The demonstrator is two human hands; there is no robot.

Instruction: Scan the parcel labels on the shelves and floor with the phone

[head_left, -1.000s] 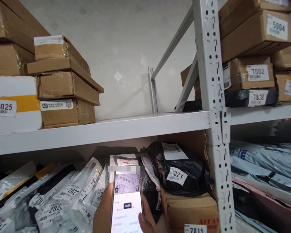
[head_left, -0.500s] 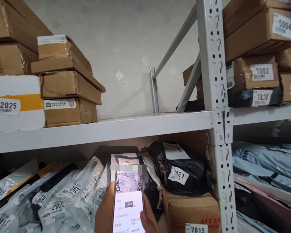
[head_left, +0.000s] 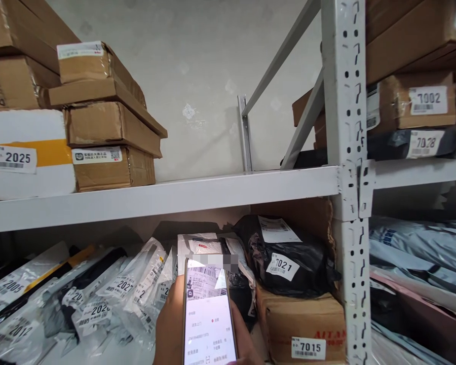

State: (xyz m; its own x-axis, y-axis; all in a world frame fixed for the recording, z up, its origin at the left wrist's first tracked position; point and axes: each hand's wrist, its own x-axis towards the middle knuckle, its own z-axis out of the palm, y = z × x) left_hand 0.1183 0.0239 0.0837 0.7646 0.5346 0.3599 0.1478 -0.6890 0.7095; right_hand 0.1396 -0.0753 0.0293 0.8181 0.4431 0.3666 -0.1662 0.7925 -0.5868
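At far left on the upper shelf (head_left: 213, 191), I see a white parcel labelled 2025 (head_left: 26, 162) beside stacked cardboard boxes (head_left: 110, 134). Beneath them, grey mailer bags (head_left: 99, 299) lean in a row. Low at centre, my left hand (head_left: 169, 329) has its grip clenched around a phone (head_left: 209, 324), which stands upright with its screen lit, just before the bags. To the right, a black parcel (head_left: 289, 256) lies on a brown box (head_left: 300, 324).
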